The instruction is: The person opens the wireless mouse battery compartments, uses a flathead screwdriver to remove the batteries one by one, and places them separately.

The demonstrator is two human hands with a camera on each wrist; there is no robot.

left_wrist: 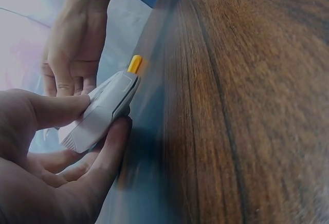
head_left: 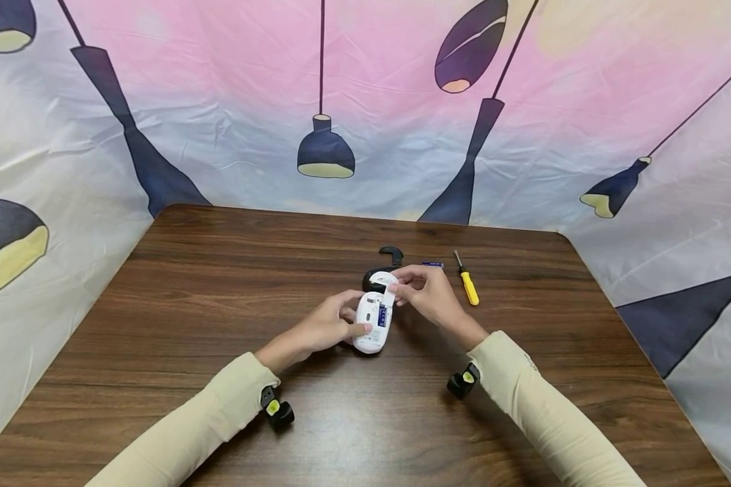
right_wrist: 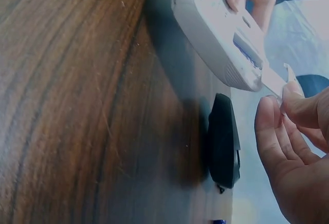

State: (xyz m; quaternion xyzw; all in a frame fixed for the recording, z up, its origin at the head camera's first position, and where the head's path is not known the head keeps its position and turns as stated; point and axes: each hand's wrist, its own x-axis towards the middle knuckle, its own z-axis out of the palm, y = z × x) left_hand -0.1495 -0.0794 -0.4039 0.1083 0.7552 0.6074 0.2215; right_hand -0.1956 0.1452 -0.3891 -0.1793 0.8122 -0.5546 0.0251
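A white computer mouse [head_left: 370, 338], turned underside up, is gripped by my left hand [head_left: 331, 320], thumb over its base. A blue battery [head_left: 382, 316] shows in its open battery slot. My right hand [head_left: 429, 295] pinches a white battery cover [head_left: 388, 295] by its curved end, with the narrow tongue at the mouse's edge by the slot. The right wrist view also shows the mouse [right_wrist: 211, 34] held above the table and the cover's tongue [right_wrist: 272, 81] overlapping its end.
Behind the hands a black mouse [right_wrist: 223, 142] lies on the wooden table [head_left: 219, 291], partly hidden in the head view. Beyond it are a curved black cover [head_left: 392, 253] and another blue battery [head_left: 432, 264]. A yellow-handled screwdriver [head_left: 468, 287] lies to the right.
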